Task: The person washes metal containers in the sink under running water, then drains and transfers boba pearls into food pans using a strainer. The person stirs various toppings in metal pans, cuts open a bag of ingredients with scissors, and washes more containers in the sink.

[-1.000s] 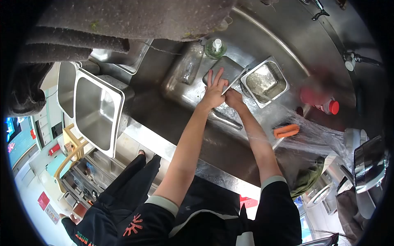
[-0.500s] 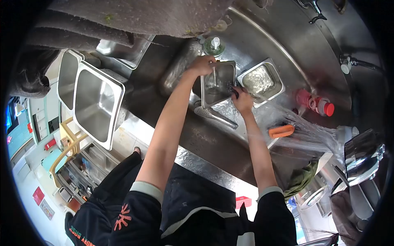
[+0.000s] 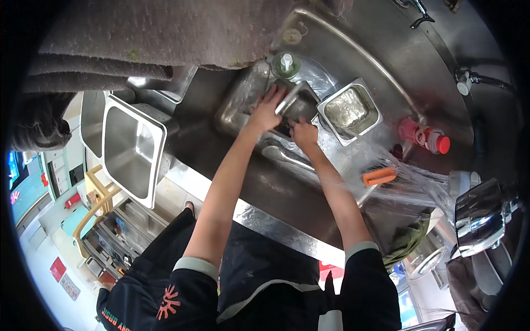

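A small metal pan is tilted in the sink, between my two hands. My left hand lies against its left side, fingers spread and pointing up. At its lower right edge, my right hand has curled fingers on something dark, mostly hidden. Right beside the pan stands a second metal pan with water in it. A ladle-like metal tool lies just below my hands. Above them is a green pump bottle.
Water sprays across the sink from a shower head at the right. An orange sponge and a red-capped bottle lie right of the pans. Large metal pans stand at the left. A person's dark trousers show at the lower left.
The small pan was first flipped to show its inside, then tilted and lowered between my hands. My left hand moved from its top rim down to its left side.
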`<state>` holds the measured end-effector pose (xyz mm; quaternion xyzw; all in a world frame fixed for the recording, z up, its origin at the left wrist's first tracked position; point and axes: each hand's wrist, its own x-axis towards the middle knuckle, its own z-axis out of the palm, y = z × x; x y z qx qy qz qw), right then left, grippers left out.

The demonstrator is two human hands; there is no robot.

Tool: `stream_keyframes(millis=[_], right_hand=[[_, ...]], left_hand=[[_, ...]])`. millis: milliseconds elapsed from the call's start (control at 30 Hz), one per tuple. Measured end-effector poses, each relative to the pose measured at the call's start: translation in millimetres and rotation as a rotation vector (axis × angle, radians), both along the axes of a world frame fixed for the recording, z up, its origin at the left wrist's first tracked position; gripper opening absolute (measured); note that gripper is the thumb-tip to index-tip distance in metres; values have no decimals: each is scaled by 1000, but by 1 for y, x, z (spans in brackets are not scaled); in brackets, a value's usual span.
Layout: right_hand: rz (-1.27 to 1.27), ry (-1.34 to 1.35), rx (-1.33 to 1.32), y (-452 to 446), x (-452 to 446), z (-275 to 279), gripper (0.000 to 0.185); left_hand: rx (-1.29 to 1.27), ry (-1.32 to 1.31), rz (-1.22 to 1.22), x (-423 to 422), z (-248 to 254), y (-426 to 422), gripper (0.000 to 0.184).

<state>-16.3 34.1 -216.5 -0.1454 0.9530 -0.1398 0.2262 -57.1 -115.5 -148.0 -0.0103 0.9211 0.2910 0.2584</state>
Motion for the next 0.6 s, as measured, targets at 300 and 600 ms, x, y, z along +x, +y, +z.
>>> stream_keyframes(millis=[300, 600], right_hand=[[-585, -176, -175, -14, -21, -47, 35], [-486, -145, -136, -7, -15, -74, 21]], left_hand=[[-82, 154, -16, 28, 3, 61, 84], [73, 130, 70, 27, 6, 54, 78]])
